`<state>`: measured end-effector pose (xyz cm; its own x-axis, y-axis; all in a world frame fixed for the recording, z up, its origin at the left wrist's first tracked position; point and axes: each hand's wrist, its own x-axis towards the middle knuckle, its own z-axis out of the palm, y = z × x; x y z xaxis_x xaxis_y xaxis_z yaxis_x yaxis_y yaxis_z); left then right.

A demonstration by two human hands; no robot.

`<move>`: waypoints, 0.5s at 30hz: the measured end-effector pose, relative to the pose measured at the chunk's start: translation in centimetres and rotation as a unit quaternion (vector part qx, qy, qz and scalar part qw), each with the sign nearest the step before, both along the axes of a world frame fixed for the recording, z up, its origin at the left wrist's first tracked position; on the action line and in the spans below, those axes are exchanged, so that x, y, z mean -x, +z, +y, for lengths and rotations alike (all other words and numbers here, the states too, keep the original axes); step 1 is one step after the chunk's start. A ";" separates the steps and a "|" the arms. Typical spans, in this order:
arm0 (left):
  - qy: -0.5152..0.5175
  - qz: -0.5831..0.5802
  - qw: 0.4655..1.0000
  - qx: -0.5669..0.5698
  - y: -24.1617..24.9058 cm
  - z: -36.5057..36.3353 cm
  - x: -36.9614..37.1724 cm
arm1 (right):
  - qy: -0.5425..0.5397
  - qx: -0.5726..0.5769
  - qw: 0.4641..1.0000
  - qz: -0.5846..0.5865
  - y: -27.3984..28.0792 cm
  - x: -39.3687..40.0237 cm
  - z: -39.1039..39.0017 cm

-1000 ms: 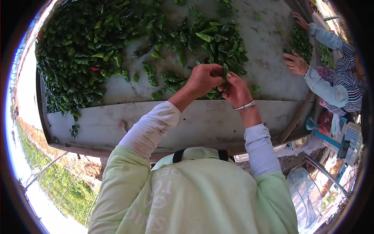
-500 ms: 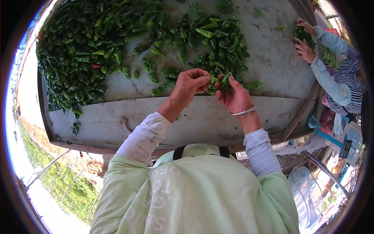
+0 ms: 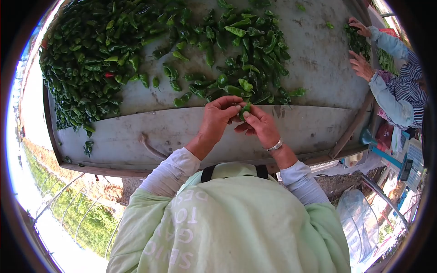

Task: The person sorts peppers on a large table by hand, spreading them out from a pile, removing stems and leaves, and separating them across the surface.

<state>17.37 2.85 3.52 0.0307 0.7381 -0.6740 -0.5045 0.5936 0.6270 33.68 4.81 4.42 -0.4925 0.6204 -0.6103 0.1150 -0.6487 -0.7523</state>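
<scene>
My left hand (image 3: pixel 217 119) and my right hand (image 3: pixel 263 126) meet over the near edge of the metal table (image 3: pixel 318 82). Between their fingertips is a green pepper (image 3: pixel 245 110), pinched from both sides. Just beyond my hands lies a loose group of green peppers (image 3: pixel 259 54), with a lighter green one (image 3: pixel 246 85) closest to my fingers. A large heap of green peppers (image 3: pixel 86 59) covers the table's left side, with a red pepper (image 3: pixel 109 74) among them.
At the right, a co-worker's two hands (image 3: pixel 362 66) are by a small pile of peppers (image 3: pixel 357 42) at the table edge. A wooden strip (image 3: pixel 350 125) borders the table's right end. A clear plastic bag (image 3: pixel 359 223) is at the lower right.
My hands have moved nearer to me and closer together, with a pepper between them. The lighter green pepper now lies on the group. The co-worker's lower hand has lifted off the small pile.
</scene>
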 end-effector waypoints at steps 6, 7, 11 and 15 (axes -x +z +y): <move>0.018 0.026 0.998 -0.048 -0.1 -0.6 0.0 | -0.027 0.065 0.996 0.060 0.1 0.3 -0.4; 0.032 0.020 0.998 -0.049 -0.1 -0.6 0.0 | -0.044 0.092 0.992 0.076 0.3 0.5 -0.4; 0.044 0.038 0.997 -0.057 -0.9 -1.1 1.5 | -0.104 0.165 0.973 0.121 0.6 0.6 -0.5; 0.024 0.035 0.997 -0.062 0.1 -1.9 3.2 | -0.079 0.201 0.962 0.166 -1.5 -1.2 -0.3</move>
<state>14.16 0.95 3.58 -0.0511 0.8152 -0.5769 -0.4835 0.4853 0.7285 34.88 4.48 2.93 -0.6213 0.4496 -0.6418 -0.2117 -0.8849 -0.4150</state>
